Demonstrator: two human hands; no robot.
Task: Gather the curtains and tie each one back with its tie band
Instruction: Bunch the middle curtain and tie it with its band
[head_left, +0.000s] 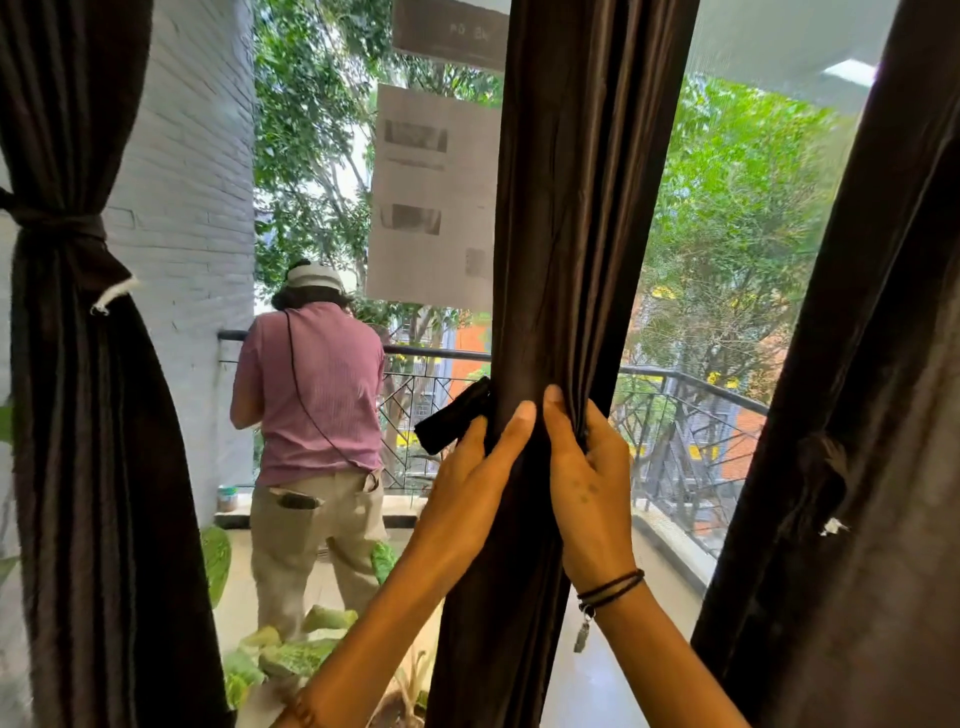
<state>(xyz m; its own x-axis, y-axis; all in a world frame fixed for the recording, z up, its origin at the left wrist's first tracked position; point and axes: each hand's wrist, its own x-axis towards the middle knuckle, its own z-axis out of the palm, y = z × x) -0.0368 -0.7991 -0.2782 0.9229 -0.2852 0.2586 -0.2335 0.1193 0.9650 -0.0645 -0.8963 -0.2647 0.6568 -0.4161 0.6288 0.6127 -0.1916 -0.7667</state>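
Three dark curtains are hanging at the glass door. The left curtain (93, 415) is already sitting cinched at its waist by a knotted band (57, 223), the right curtain (857, 467) is hanging loose, and the middle curtain (582, 208) is being bunched into a narrow column between both hands.

The left hand (472, 488) is wrapping round this column from the left, fingers curling across the front folds. The right hand (587, 478) is gripping it from the right, fingertips digging into a deep pleat. The two hands are meeting at the same height, almost touching.

A short dark tie band (452, 418) is sticking out up and to the left, just beside the left hand. It seems to be trapped between that hand and the cloth, though how it is being held is hidden.

The cloth is looking soft, fairly thick and slightly shiny, so it is probably going to feel limp and a little slippery. The folds are likely to spread open as soon as the squeeze is eased. The column is best held at this waist height, with one hand pinching the whole bundle while the other is drawing the band round it.

The band is looking light and floppy, so taking it near its free end is likely to give the most reach.

Outside, a person in a pink shirt (311, 395) is standing on the balcony, facing away.
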